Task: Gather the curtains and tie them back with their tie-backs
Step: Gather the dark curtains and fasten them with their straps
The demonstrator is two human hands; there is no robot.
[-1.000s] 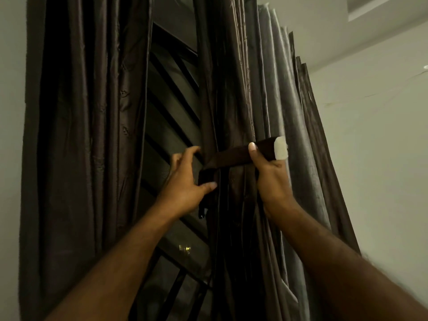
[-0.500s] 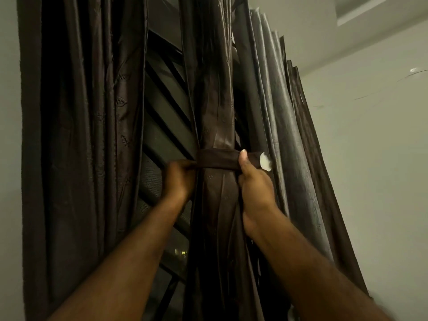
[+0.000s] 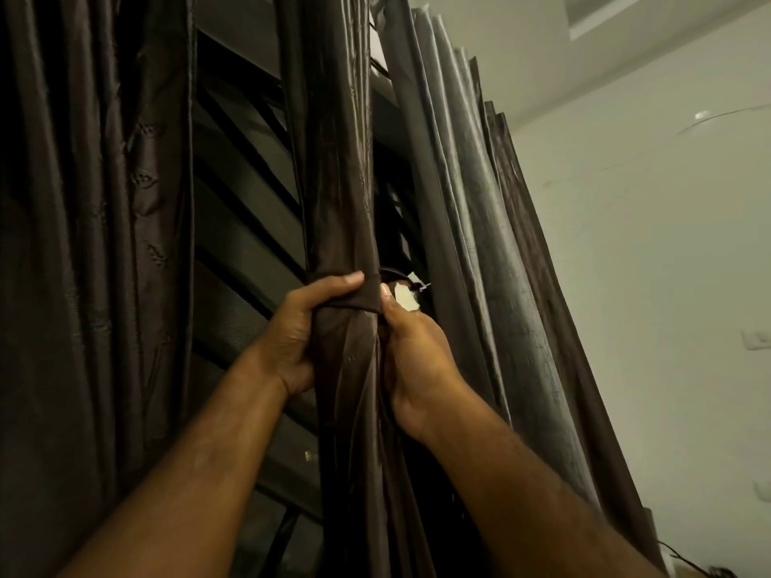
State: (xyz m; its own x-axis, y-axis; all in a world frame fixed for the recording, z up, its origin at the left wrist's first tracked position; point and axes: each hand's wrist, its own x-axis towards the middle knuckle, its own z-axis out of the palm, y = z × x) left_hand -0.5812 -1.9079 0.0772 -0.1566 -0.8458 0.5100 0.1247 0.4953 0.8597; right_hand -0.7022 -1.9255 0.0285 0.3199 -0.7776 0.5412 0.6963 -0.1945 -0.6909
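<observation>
A dark brown curtain [image 3: 340, 168] hangs gathered into a tight column in the middle. A brown fabric tie-back [image 3: 367, 300] is wrapped around it at hand height, its white-tipped end [image 3: 406, 296] sticking out to the right. My left hand [image 3: 300, 327] grips the bundle from the left, thumb across the band. My right hand [image 3: 411, 352] holds the bundle's right side, thumb pressed on the tie-back by the white tip. Its fingers are hidden behind the fabric.
Another dark curtain panel [image 3: 96, 244] hangs at the left. A grey-brown pleated curtain [image 3: 488, 227] hangs at the right. Between the panels shows a dark window with slats [image 3: 242, 210]. A white wall [image 3: 651, 252] with a switch plate [image 3: 757, 339] is on the right.
The tie-back has been drawn tight around the curtain. My left hand came round from behind to clasp the bundle at the front. My right hand slid in closer against the band.
</observation>
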